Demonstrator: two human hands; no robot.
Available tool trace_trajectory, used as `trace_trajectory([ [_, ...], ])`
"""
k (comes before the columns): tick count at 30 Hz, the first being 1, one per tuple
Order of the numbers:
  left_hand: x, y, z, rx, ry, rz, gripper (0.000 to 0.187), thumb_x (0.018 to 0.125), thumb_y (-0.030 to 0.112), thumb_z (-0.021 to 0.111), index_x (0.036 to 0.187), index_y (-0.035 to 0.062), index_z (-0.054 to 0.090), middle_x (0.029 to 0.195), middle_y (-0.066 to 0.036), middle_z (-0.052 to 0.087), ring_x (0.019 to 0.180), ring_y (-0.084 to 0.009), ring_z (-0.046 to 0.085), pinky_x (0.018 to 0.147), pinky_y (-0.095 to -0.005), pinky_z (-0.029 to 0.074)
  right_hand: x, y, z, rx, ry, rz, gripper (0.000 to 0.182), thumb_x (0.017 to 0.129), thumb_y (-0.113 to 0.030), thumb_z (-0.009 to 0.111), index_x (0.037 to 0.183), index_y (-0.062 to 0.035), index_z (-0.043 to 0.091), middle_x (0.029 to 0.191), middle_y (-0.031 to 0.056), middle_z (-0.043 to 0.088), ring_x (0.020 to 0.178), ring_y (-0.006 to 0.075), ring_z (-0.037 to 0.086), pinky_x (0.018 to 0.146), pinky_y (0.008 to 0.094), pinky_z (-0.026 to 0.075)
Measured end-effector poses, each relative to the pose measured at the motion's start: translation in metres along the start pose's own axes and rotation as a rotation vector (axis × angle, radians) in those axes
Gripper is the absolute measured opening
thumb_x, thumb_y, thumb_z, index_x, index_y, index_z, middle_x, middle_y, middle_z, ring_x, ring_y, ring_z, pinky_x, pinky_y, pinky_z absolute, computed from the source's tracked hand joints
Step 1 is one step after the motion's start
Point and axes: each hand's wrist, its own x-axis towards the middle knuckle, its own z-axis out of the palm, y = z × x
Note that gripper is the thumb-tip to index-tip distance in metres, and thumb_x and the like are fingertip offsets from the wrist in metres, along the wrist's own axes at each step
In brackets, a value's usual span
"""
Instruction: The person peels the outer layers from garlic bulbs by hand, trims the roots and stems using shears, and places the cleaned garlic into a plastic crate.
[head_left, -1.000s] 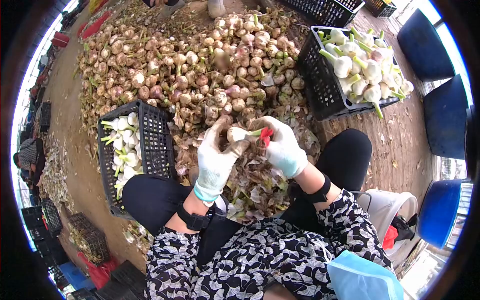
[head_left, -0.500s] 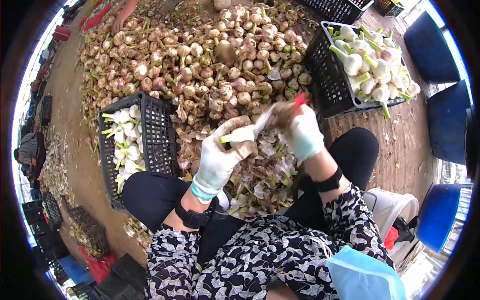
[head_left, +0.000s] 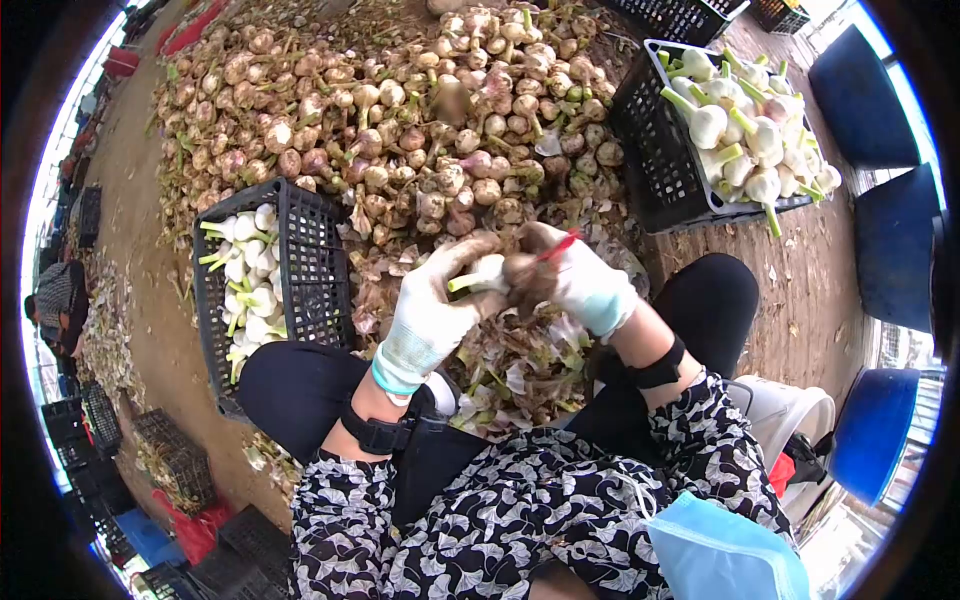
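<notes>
A peeled white garlic bulb [head_left: 489, 271] with a short green stem is gripped between the thumb and fingers of my left hand [head_left: 437, 303], which wears a soiled white glove. My right hand [head_left: 585, 283], gloved too, is closed around a small tool with a red handle [head_left: 559, 247]; its working end is hidden and blurred. The right fingers press against the bulb's right side, so the two hands meet there. Below them lies a heap of garlic skins and leaf scraps [head_left: 520, 375]. Beyond spreads a large pile of unpeeled garlic [head_left: 400, 130].
A black crate [head_left: 318, 262] of cleaned garlic stands by my left knee. Another black crate [head_left: 650, 150], heaped with cleaned bulbs, is at the right. Blue barrels [head_left: 875, 430] and a white bucket [head_left: 800, 410] line the right side. A person [head_left: 62, 305] bends over at far left.
My right hand has moved left and slightly down, bringing its fingers onto the bulb. Another person's hand at the pile's far left edge has gone out of view.
</notes>
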Motion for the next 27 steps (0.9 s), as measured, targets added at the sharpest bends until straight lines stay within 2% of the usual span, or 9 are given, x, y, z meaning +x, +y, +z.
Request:
trace_trajectory([
  [4, -0.001, -0.001, -0.002, -0.254, 0.068, -0.089, 0.047, 0.072, -0.001, 0.068, 0.117, -0.0044, 0.055, 0.105, -0.01, 0.055, 0.097, -0.017, 0.056, 0.086, -0.0272, 0.045, -0.005, 0.022, -0.02, 0.259, 0.391, 0.366, 0.011, 0.084, -0.007, 0.058, 0.075, -0.0025, 0.054, 0.067, -0.0033, 0.048, 0.062, 0.0082, 0.044, 0.053, 0.0251, 0.038],
  [9, 0.001, 0.0, -0.004, 0.124, 0.051, 0.031, 0.05, 0.072, 0.0, 0.069, 0.119, -0.0054, 0.053, 0.11, -0.01, 0.056, 0.097, -0.0169, 0.057, 0.087, -0.0268, 0.045, -0.011, -0.013, 0.019, -0.328, 0.476, -0.186, 0.028, 0.08, -0.021, 0.067, 0.083, 0.0021, 0.052, 0.065, 0.0159, 0.051, 0.06, 0.0225, 0.051, 0.058, 0.0337, 0.044],
  [14, 0.001, -0.002, 0.005, -0.349, 0.04, -0.143, 0.058, 0.079, 0.003, 0.063, 0.132, -0.0048, 0.04, 0.122, -0.011, 0.053, 0.104, -0.015, 0.054, 0.09, -0.0262, 0.043, -0.015, -0.032, 0.02, -0.242, 0.4, 0.126, 0.022, 0.081, -0.016, 0.065, 0.085, 0.0013, 0.053, 0.071, 0.0209, 0.056, 0.067, 0.036, 0.056, 0.061, 0.0363, 0.045],
  [19, 0.008, -0.009, 0.01, -0.964, 0.254, -0.231, 0.045, 0.092, 0.014, 0.046, 0.133, -0.0027, 0.039, 0.113, -0.01, 0.057, 0.103, -0.0163, 0.055, 0.088, -0.0294, 0.045, -0.009, -0.018, 0.041, -0.412, 0.514, -0.305, 0.017, 0.075, -0.009, 0.067, 0.086, -0.0019, 0.057, 0.074, 0.0168, 0.059, 0.07, 0.0329, 0.06, 0.06, 0.0363, 0.046],
  [21, 0.007, -0.019, 0.003, -0.368, 0.236, -0.162, 0.038, 0.093, 0.012, 0.04, 0.128, -0.0017, 0.046, 0.115, -0.011, 0.057, 0.102, -0.0199, 0.057, 0.089, -0.0326, 0.047, 0.007, 0.009, 0.013, 0.28, 0.683, 0.077, 0.012, 0.077, -0.012, 0.064, 0.082, -0.0029, 0.059, 0.067, 0.0155, 0.058, 0.061, 0.0311, 0.059, 0.054, 0.0344, 0.045],
  [23, 0.011, -0.003, 0.004, -1.191, 0.34, -0.223, 0.036, 0.091, 0.008, 0.04, 0.125, -0.0015, 0.048, 0.117, -0.011, 0.057, 0.102, -0.0221, 0.057, 0.089, -0.0339, 0.048, -0.001, 0.014, -0.003, -0.199, 0.475, 0.178, 0.008, 0.08, -0.012, 0.059, 0.08, -0.0041, 0.061, 0.064, 0.0163, 0.059, 0.055, 0.0313, 0.057, 0.051, 0.0338, 0.045],
  [24, 0.01, -0.013, -0.002, -1.236, 0.327, -0.233, 0.036, 0.089, 0.006, 0.04, 0.124, -0.0022, 0.048, 0.118, -0.012, 0.056, 0.102, -0.0221, 0.057, 0.09, -0.034, 0.047, -0.002, 0.065, 0.0, -0.495, 0.26, -0.077, 0.008, 0.08, -0.01, 0.057, 0.081, -0.0046, 0.063, 0.066, 0.0171, 0.061, 0.056, 0.0354, 0.057, 0.053, 0.0364, 0.046],
  [25, 0.009, -0.015, -0.003, -1.239, 0.333, -0.233, 0.036, 0.089, 0.006, 0.04, 0.124, -0.0022, 0.048, 0.118, -0.012, 0.056, 0.102, -0.0221, 0.057, 0.09, -0.034, 0.047, -0.006, 0.048, 0.009, -0.447, 0.217, 0.302, 0.01, 0.079, -0.009, 0.055, 0.083, -0.0028, 0.062, 0.073, 0.0197, 0.062, 0.066, 0.0399, 0.058, 0.059, 0.0387, 0.048],
  [27, 0.008, -0.02, -0.002, -1.161, 0.367, -0.185, 0.037, 0.089, 0.008, 0.041, 0.123, -0.0028, 0.048, 0.115, -0.012, 0.057, 0.101, -0.0219, 0.058, 0.088, -0.0341, 0.048, -0.007, 0.054, 0.015, -0.249, 0.423, 0.212, 0.014, 0.079, -0.011, 0.058, 0.088, -0.0012, 0.061, 0.079, 0.0198, 0.062, 0.074, 0.0354, 0.061, 0.065, 0.0392, 0.048],
])
